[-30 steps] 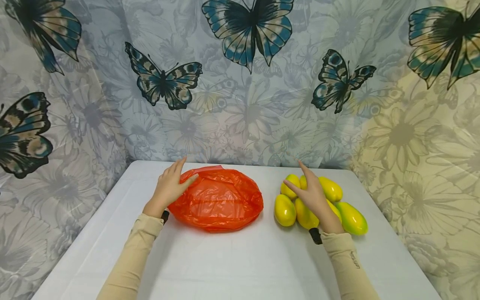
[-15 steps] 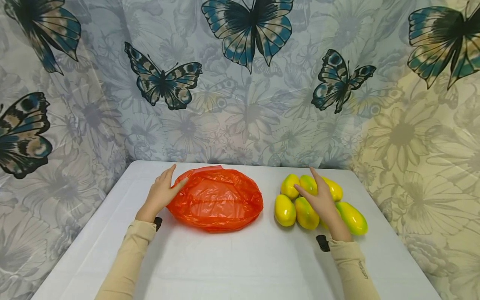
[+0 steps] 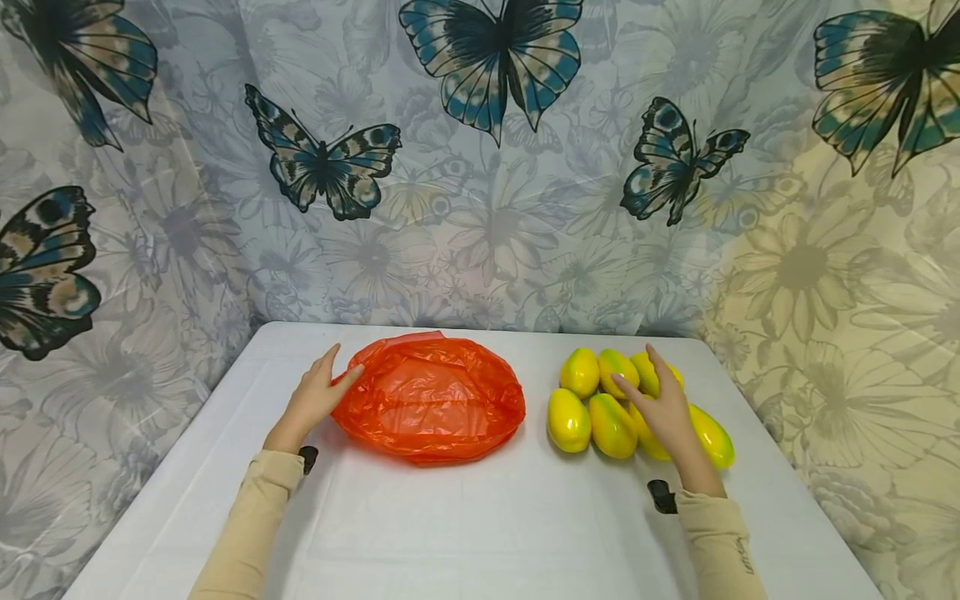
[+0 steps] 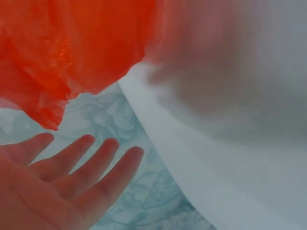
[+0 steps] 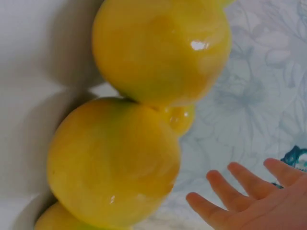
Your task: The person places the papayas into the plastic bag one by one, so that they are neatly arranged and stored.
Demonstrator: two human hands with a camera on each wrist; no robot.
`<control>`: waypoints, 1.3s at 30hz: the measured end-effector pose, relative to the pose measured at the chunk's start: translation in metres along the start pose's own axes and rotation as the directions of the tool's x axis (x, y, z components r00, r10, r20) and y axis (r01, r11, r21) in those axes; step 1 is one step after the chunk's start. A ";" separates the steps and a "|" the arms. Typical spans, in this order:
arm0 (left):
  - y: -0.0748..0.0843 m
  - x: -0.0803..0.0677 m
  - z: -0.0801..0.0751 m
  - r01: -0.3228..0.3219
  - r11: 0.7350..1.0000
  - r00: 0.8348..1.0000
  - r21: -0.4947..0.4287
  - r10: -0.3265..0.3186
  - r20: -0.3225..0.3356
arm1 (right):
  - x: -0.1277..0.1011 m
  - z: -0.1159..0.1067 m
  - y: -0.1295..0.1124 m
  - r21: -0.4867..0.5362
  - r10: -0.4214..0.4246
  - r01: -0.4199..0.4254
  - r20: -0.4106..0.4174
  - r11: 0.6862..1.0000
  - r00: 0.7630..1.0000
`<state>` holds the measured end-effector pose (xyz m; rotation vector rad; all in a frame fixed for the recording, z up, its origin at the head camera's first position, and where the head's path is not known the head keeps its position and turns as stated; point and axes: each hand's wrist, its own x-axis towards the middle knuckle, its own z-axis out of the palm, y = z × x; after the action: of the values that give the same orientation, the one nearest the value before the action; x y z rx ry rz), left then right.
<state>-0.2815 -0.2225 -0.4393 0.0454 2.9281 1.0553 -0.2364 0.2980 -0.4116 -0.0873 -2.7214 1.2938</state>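
A crumpled red plastic bag [image 3: 431, 404] lies on the white table, left of centre. My left hand [image 3: 307, 400] is at its left edge, fingers spread and holding nothing. In the left wrist view, the fingers [image 4: 103, 165] are apart from the bag [image 4: 91, 43]; the thumb is hidden there. Several glossy yellow-green mangoes [image 3: 568, 421] are grouped at the right. Above the right part of that group, my right hand [image 3: 666, 412] hangs with thumb and fingers apart, partly covering some of them. The right wrist view has its fingers [image 5: 220, 189] clear of the nearest mango [image 5: 115, 163].
The white table [image 3: 450, 533] ends at a back edge close to a floral cloth backdrop [image 3: 510, 233] printed with large butterflies. Similar cloth borders both sides. A dark wrist strap piece [image 3: 662, 497] juts from the right wrist, another [image 3: 308, 458] from the left.
Both hands have drawn apart and slightly toward the person: the left hand leftward from the bag, the right hand rightward over the mangoes. Bag and mangoes stay put.
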 end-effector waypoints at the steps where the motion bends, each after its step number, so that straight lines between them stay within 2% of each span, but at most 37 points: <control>1: -0.001 0.000 0.000 0.004 1.000 1.000 -0.003 -0.004 0.001 | -0.001 -0.001 0.001 0.002 0.008 -0.008 0.002 1.000 1.000; 20: -0.023 0.003 0.012 0.020 0.993 0.999 -0.115 -0.016 0.030 | -0.013 -0.022 0.028 -0.005 0.057 -0.057 -0.061 0.998 0.997; 27: -0.027 0.003 0.016 0.017 0.986 1.000 -0.166 -0.012 0.028 | -0.020 -0.030 0.036 -0.018 0.091 -0.092 -0.076 0.996 0.993; 39: -0.029 0.000 0.017 0.022 0.982 0.999 -0.185 -0.016 0.030 | -0.029 -0.040 0.056 -0.003 0.137 -0.138 -0.111 0.990 0.984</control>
<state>-0.2813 -0.2342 -0.4708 0.0279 2.7852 1.3073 -0.2025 0.3612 -0.4330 -0.3436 -2.6692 1.2681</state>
